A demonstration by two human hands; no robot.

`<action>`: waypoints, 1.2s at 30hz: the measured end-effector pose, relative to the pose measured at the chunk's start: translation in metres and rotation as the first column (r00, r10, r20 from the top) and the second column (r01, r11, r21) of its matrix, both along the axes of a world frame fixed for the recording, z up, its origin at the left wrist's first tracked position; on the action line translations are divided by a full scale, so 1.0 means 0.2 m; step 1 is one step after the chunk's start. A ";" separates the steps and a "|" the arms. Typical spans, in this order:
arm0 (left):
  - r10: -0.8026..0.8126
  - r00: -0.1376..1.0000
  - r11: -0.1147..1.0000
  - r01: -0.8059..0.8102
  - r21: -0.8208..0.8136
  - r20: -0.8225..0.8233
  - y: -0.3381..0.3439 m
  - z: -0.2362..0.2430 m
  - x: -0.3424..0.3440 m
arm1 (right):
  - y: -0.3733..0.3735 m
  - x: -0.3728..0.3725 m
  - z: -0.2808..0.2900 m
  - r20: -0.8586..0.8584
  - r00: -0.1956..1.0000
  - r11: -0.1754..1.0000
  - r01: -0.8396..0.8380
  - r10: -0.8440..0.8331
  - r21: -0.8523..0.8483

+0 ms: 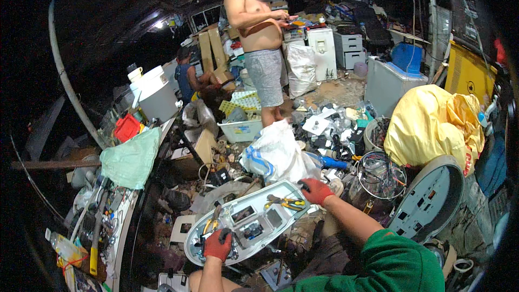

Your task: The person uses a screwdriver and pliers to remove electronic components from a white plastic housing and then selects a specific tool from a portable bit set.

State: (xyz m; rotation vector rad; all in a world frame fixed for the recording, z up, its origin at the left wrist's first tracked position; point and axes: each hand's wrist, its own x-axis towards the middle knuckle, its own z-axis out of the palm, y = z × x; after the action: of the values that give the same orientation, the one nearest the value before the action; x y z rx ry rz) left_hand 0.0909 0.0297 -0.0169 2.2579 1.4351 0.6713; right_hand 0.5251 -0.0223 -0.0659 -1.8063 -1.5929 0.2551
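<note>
A long, pale grey plastic housing [258, 197], rounded at both ends like a lamp casing, lies tilted across my lap area. My right hand [317, 191], in a red glove with dark fingertips, has its fingers closed over the housing's far right rim. Inside the left end, my left hand [219, 245], gloved the same way, is curled; what its fingers hold is hidden. Pliers with yellow and black handles [286, 203] rest in the right end of the housing. Another yellow-handled tool [213, 219] lies just above my left hand. Between them sit rectangular openings and a dark component [252, 231].
A grey oval cover [428, 200] leans at the right, beside a wire-filled basket [380, 181] and a yellow sack [427, 124]. Ahead are a white sack [281, 151], heaped scrap and a standing person [262, 48]. Another person [189, 78] sits farther back. A yellow-handled tool [94, 251] lies left.
</note>
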 end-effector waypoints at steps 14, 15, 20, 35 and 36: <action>0.048 0.957 0.998 -0.059 -0.030 -0.288 0.08 -0.16 -0.02 | 0.07 0.01 -0.19 0.023 0.964 0.828 -0.216 0.266 -0.518; 0.068 0.927 0.992 -0.101 -0.073 -0.368 0.07 -0.17 -0.03 | 0.08 0.01 -0.19 0.016 0.964 0.827 -0.218 0.264 -0.518; -0.062 0.939 0.991 0.019 -0.129 -0.338 0.08 -0.25 -0.05 | 0.07 0.04 -0.23 -0.102 0.988 0.957 -0.137 0.114 -0.255; 0.022 0.994 0.996 -0.030 -0.081 -0.108 0.15 -0.21 -0.09 | 0.87 -0.32 0.76 -0.961 0.054 0.962 -0.029 0.271 0.270; 0.043 0.993 0.997 -0.051 -0.064 -0.112 0.13 -0.20 -0.05 | 0.90 -0.33 0.72 -0.961 0.065 0.963 -0.041 0.267 0.265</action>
State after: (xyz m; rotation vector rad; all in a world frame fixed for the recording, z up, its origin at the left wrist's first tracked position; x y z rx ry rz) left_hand 0.0807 0.0563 -0.0563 2.2475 1.5431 0.5115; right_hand 0.4601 0.1581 0.0790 -0.7614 -0.6428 1.1692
